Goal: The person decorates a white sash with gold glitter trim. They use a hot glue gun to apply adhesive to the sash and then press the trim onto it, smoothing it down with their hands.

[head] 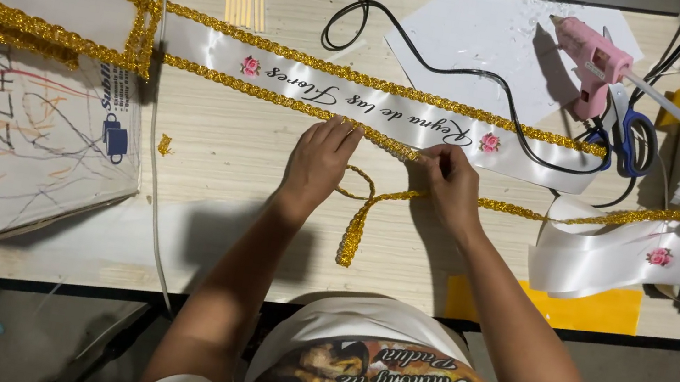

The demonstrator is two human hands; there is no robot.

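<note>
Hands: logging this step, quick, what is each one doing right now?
Left hand: open, fingers flat on the gold trim along the white sash.
Right hand: pinching the trim.

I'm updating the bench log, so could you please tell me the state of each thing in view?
Left hand: fingertips pressing trim onto sash.
Right hand: pinching trim at sash edge.
Sash: flat, lower edge partly trimmed.
Gold trim: loose end looped on table.
Glue gun: standing on paper, corded.
Scissors: lying beside the gun.
</note>
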